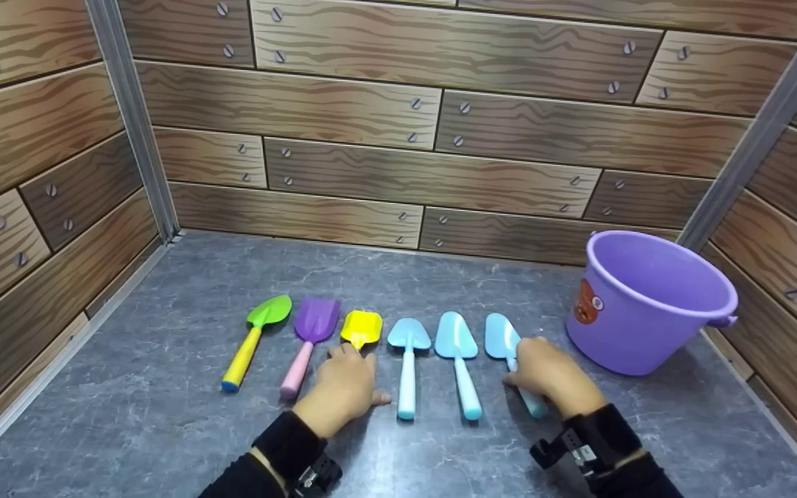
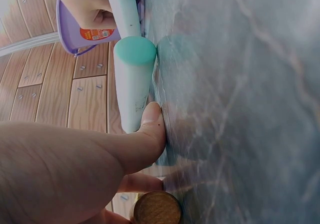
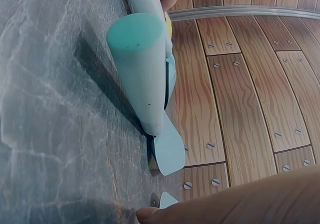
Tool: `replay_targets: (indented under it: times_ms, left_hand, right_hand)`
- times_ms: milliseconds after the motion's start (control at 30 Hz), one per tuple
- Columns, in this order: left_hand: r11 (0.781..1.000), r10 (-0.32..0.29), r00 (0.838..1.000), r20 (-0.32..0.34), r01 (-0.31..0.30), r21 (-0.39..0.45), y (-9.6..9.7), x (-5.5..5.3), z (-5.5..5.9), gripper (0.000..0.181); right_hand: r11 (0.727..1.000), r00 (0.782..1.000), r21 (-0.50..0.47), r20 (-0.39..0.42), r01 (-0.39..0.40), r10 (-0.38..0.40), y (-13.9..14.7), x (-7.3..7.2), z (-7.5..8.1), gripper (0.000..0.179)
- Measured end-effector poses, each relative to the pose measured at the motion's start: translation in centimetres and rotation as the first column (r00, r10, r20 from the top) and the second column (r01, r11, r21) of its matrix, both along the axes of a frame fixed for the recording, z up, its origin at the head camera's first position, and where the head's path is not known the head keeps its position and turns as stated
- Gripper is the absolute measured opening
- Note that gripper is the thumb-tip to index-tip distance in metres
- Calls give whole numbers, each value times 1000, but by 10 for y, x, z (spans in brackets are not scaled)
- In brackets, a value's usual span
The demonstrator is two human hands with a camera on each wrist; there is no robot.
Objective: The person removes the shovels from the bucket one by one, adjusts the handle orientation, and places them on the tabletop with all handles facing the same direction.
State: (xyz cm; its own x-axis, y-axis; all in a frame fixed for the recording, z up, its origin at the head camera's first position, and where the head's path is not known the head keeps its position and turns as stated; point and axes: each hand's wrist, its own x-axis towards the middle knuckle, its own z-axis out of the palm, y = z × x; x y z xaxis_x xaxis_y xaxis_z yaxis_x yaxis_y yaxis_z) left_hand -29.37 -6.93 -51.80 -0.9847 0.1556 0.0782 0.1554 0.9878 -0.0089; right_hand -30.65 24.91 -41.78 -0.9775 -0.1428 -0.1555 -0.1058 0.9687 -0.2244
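My left hand (image 1: 346,387) is over the handle of a yellow toy shovel (image 1: 362,327), fingers by its neck. Its thumb points right, apart from the fingers; in the left wrist view the brown handle end (image 2: 157,210) shows beside the fingers. My right hand (image 1: 551,370) lies over the handle of the rightmost light blue shovel (image 1: 501,334), thumb on the handle's left side. Whether the fingers close round it is hidden. Two more light blue shovels, the left (image 1: 409,334) and middle (image 1: 455,335), lie between my hands.
A purple shovel (image 1: 317,318) with a pink handle and a green trowel (image 1: 270,310) with a yellow handle lie left of my left hand. A purple bucket (image 1: 637,311) stands at the right. Wood-patterned walls (image 1: 343,117) surround the grey marbled surface (image 1: 129,415).
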Motion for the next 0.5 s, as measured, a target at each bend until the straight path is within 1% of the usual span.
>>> replay_targets:
  times_ms: [100, 300, 333, 400, 500]
  left_hand:
    - [1000, 1, 1000, 6, -1, -1, 0, 1, 2, 88]
    - [1000, 1, 1000, 14, -1, 1, 0, 0, 3, 88]
    - [1000, 2, 1000, 16, -2, 3, 0, 2, 4, 88]
    - [1000, 3, 1000, 28, -3, 12, 1, 6, 11, 87]
    - [1000, 9, 999, 33, -9, 20, 3, 19, 29, 83]
  right_hand:
    - [1000, 1000, 9, -1, 6, -6, -1, 1, 2, 35]
    - [1000, 1000, 13, -23, -5, 5, -1, 2, 4, 37]
    - [1000, 1000, 10, -25, -5, 5, -1, 2, 4, 37]
    - [1000, 1000, 2, -24, -5, 5, -1, 2, 3, 36]
    - [1000, 999, -6, -42, -18, 18, -1, 3, 2, 35]
